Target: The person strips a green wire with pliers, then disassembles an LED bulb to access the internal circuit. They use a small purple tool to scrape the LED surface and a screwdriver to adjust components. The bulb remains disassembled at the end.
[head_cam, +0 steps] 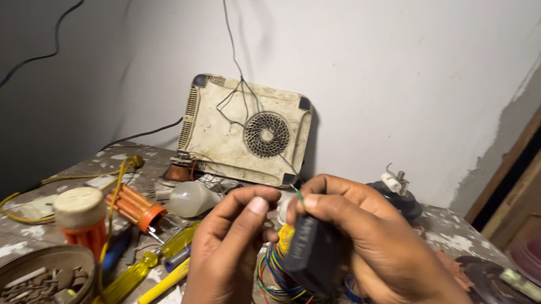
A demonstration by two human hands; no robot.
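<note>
Currently | right hand (364, 241) gripped black box-shaped part (314, 257), thumb pressed on top | left hand (233, 247) fingers pinched thin green wire (297, 194) | coloured wire bundle (277, 280) beneath.

One likely label (285, 236) — a small yellow patch, half hidden behind the hands — shows mid-bench, no screens.
</note>
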